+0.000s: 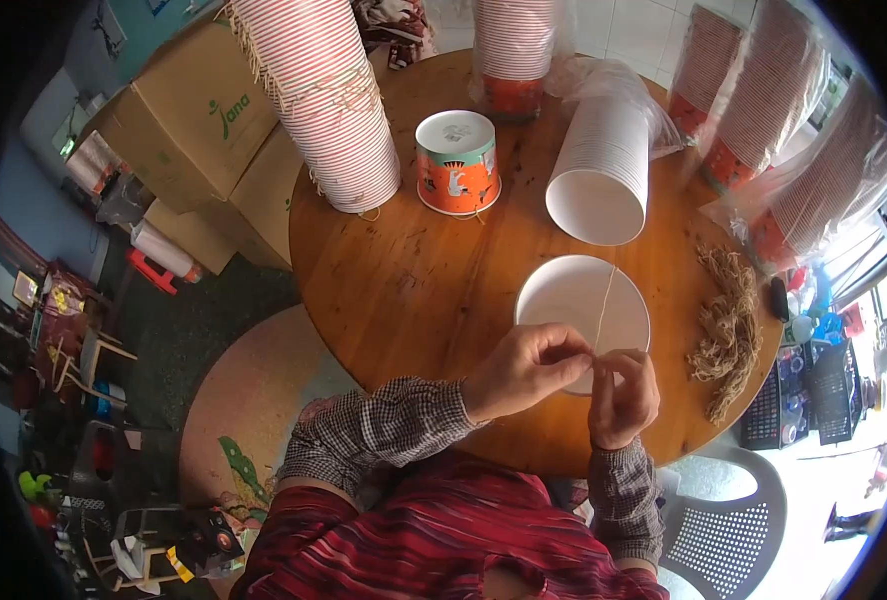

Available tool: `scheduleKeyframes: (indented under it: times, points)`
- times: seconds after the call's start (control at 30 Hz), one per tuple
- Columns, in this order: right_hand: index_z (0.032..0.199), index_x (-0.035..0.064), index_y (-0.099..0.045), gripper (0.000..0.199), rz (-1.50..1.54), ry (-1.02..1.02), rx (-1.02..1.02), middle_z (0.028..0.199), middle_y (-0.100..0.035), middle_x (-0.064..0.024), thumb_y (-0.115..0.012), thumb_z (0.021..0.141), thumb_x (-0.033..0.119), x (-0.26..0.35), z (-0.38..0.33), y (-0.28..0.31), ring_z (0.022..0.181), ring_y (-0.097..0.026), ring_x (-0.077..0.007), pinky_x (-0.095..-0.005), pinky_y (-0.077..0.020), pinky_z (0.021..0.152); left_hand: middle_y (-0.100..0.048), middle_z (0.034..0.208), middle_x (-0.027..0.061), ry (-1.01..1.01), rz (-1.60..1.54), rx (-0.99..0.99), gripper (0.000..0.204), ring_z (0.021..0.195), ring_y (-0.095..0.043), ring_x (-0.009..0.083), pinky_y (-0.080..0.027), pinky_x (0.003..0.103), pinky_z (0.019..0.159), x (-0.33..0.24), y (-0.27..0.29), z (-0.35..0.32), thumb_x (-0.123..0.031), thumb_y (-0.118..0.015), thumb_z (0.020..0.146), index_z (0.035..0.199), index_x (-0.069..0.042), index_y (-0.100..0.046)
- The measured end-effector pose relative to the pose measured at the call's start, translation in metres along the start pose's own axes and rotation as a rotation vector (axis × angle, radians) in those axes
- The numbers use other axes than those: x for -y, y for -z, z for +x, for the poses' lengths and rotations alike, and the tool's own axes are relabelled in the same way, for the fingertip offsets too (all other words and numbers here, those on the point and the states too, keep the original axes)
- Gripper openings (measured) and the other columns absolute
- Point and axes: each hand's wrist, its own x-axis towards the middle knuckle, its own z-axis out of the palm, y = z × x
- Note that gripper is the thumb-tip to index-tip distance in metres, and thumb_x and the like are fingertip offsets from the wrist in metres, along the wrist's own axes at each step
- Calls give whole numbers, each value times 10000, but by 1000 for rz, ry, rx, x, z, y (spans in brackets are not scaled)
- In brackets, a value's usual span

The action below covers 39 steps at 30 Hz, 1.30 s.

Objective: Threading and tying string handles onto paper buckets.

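Over the near rim of an open white paper tub (554, 295), my two hands meet fingertip to fingertip. A thin tan string (605, 303) stretches from the tub's far rim, across its mouth, to my fingers. My left hand (524, 375) pinches the string between thumb and forefinger. Close beside it, my right hand (627, 400) is also closed in a pinch on the string. The string's end between the fingertips is too small to make out. To the right lies a loose bundle of tan strings (724, 335).
An upside-down orange and green tub (458, 170) stands beyond, beside a tall stack of tubs (339, 120) hung with strings. Nested white tubs (597, 205) lie on their side. Bagged tub stacks (764, 110) line the far right of the round table (404, 290). Cardboard boxes (189, 110) stand left.
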Motion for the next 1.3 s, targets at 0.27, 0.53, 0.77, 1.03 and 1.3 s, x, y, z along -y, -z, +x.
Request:
scheduleKeyframes:
  times: [0.27, 0.53, 0.77, 1.03, 1.3]
  points:
    - [950, -33, -522, 101, 134, -55, -122, 876, -597, -139, -472, 880, -86, -33, -27, -1, 843, -575, -226, -325, -489, 765, -616, 1059, 133, -687, 753, -115, 334, 769, -653, 189, -551, 287, 646, 6, -3, -25, 10, -684, 773, 1102, -26, -632]
    - [921, 18, -518, 42, 54, -10, -193, 769, -621, -113, -493, 890, 5, -46, -18, -6, 743, -599, -228, -475, -379, 970, -641, 842, 88, -697, 745, 98, 203, 734, -641, 234, -522, 351, 611, 86, 7, -73, -77, -700, 782, 973, -27, -650]
    - [931, 1, -511, 86, 36, 83, -98, 665, -527, -52, -433, 933, 38, -59, -20, -12, 701, -499, -185, -463, -322, 1030, -589, 781, 71, -771, 692, 550, 163, 779, -584, 276, -482, 414, 659, 166, -67, -69, -254, -585, 755, 736, -93, -583]
    - [862, 4, -529, 105, -130, 132, 55, 673, -515, -133, -554, 787, -66, -67, 11, -24, 687, -542, -343, -399, -477, 655, -629, 756, 95, 251, 222, 807, 318, 677, -565, 279, -507, 421, 706, 154, -100, -41, -268, -570, 824, 954, 16, -631]
    - [870, -10, -537, 85, -20, 33, 27, 709, -517, -148, -533, 798, -55, -89, 10, -31, 705, -554, -309, -334, -464, 591, -653, 877, 221, 430, 370, 932, 356, 840, -624, 344, -489, 444, 735, 343, -169, -52, -294, -569, 872, 1013, 31, -602]
